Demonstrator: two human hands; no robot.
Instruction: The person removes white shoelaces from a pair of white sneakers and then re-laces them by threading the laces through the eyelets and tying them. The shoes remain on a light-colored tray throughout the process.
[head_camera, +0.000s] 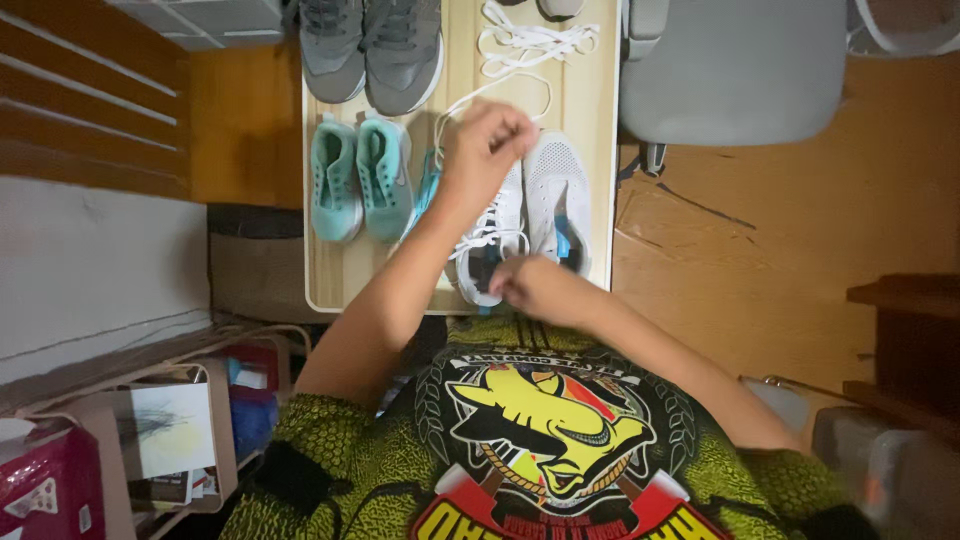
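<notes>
Two white sneakers lie side by side on a light wooden table. My left hand is stretched over the left white sneaker and is closed on a white shoelace that runs up the table. My right hand grips the near end of that same sneaker, close to my chest. The right white sneaker with a blue insole lies untouched beside it.
A pair of small teal sneakers and a pair of grey sneakers sit further left and up the table. A loose white lace is piled at the far end. A grey chair stands to the right; boxes clutter the floor at left.
</notes>
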